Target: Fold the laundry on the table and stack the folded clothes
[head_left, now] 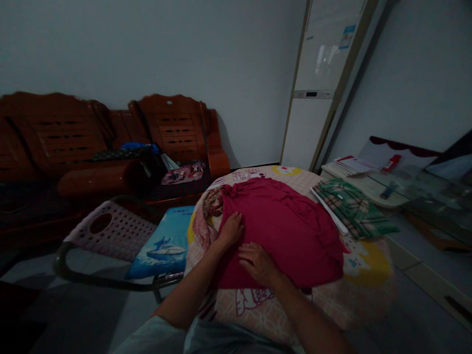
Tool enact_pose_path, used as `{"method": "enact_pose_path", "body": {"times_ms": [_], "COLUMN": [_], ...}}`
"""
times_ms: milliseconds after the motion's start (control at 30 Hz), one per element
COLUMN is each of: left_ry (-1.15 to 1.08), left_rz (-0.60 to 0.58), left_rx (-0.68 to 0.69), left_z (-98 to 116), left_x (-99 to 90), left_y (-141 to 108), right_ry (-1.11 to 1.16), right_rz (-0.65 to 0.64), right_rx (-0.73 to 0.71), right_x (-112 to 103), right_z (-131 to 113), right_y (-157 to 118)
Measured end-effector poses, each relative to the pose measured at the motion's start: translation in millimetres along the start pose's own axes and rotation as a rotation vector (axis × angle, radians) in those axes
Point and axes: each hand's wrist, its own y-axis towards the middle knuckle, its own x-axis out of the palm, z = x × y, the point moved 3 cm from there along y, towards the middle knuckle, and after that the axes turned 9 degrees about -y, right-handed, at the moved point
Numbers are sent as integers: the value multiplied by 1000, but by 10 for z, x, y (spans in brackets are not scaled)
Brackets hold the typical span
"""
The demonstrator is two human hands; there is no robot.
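The spread cloth (291, 226) before you was plain deep pink. Near the right edge of your surface (368, 297), the folded garment (350, 206) was green plaid. Your tablecloth (265, 319) was peach with yellow patches; beyond its left edge, the cushion (167, 233) was blue, white-printed.

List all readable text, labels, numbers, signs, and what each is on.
Nothing reads clearly enough to quote.
Blue cushion: printed characters, too small and blurred.
Blue-and-white sticker on the tall white unit: too small.
Control panel on the same unit: markings too small.
Papers at right: any print unreadable.
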Motion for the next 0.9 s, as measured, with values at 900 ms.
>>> {"method": "enact_pose_path", "body": {"times_ms": [900], "left_ry": [86], "left_rz": [-119], "left_rx": [-11], "left_z": [426], "left_x": [91], "left_y": [-45], "right_ry": [-364], "right_rz": [269], "right_rx": [806], "right_x": [-1597], "right_z": [2453], "right_y": [1237]}}
